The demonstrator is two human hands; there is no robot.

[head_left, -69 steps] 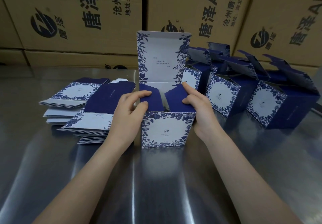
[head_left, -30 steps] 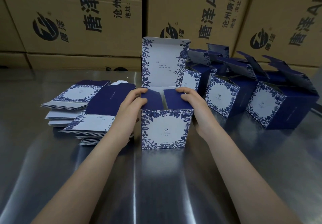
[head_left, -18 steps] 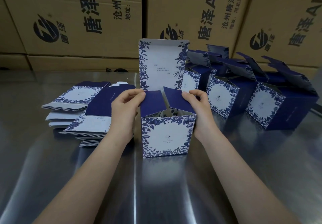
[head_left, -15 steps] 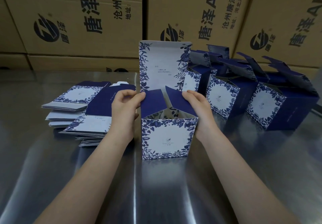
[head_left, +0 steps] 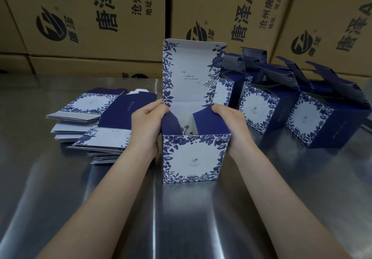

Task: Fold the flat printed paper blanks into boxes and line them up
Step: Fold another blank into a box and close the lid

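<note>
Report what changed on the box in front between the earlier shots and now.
The two navy flaps, earlier pressed flat over the top of the box, have swung up and apart, showing the inside. The left hand and right hand went from pushing them down to gripping its top side edges. The lid stayed upright; the flat stacks and finished boxes did not move.

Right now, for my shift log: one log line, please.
step: folding | blue-and-white floral paper box: upright, lid open, navy side flaps inward | left hand: grips its left side | right hand: grips its right side
</note>
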